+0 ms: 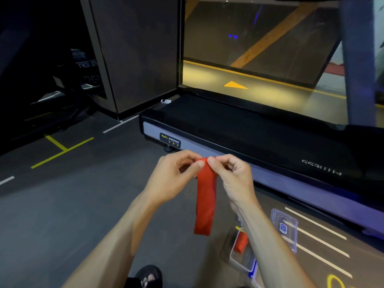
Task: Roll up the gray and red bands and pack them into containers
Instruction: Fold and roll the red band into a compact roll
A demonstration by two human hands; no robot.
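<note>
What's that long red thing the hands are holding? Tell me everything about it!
It is a red band, flat, smooth and stretchy-looking, like rubber. The left hand and right hand pinch its top end, where it looks folded over as if a roll is starting. The rest hangs straight down, limp, in the air above the dark floor, touching nothing else.

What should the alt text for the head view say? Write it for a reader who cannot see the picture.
Two bare hands, left hand and right hand, pinch the top end of a red band that hangs down over a dark gym floor. An open clear container with a rolled red band and its lid lie lower right, beside a treadmill.
</note>
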